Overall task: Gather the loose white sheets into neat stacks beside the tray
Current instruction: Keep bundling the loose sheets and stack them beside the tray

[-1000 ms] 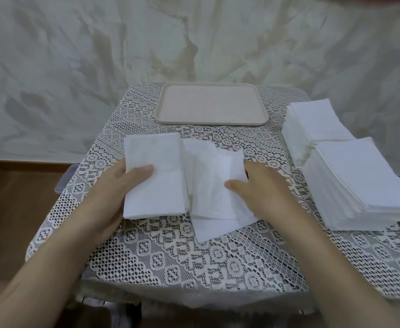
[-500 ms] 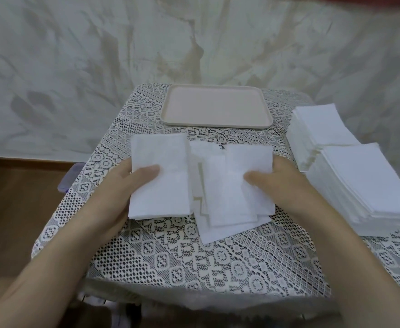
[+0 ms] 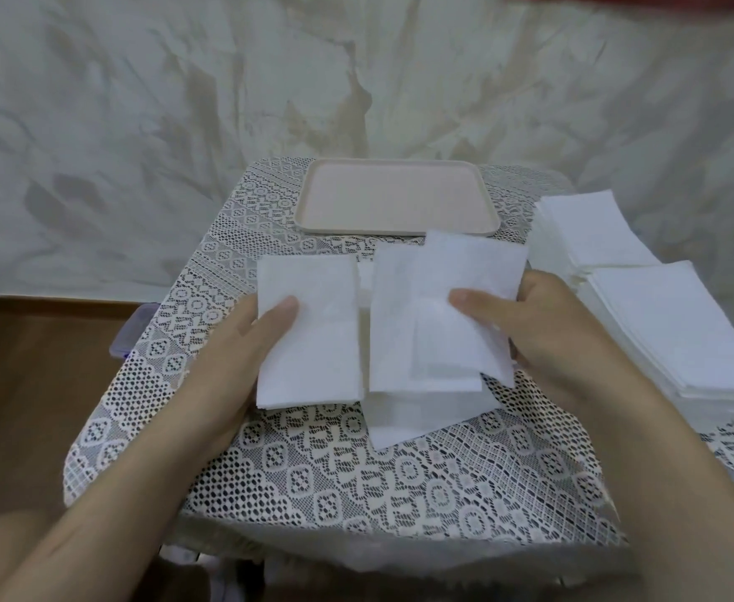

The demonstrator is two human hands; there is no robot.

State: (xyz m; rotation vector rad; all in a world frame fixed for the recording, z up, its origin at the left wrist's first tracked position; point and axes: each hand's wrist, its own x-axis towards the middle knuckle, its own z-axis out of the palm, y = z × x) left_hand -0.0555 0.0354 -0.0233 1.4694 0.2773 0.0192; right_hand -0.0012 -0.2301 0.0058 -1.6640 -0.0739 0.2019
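A small pile of white sheets [image 3: 313,336] lies squared up at the centre left of the lace-covered table, and my left hand [image 3: 230,354] grips its left edge, thumb on top. To its right, loose white sheets [image 3: 421,328] overlap at odd angles. My right hand [image 3: 543,336] pinches the top sheets of that heap at their right side, lifted a little off the lowest sheet [image 3: 426,414]. The beige tray [image 3: 395,197] stands empty at the back of the table. Two tall neat stacks of white sheets [image 3: 678,323] sit on the right.
A white lace cloth [image 3: 356,475] covers the small table, with edges close on every side. A purple-lidded box [image 3: 132,332] pokes out under the table's left edge. Wooden floor lies to the left, and a mottled wall rises behind.
My right hand has moved right and slightly back, drawing the top loose sheets with it and raising them. My left hand has kept its hold on the squared pile.
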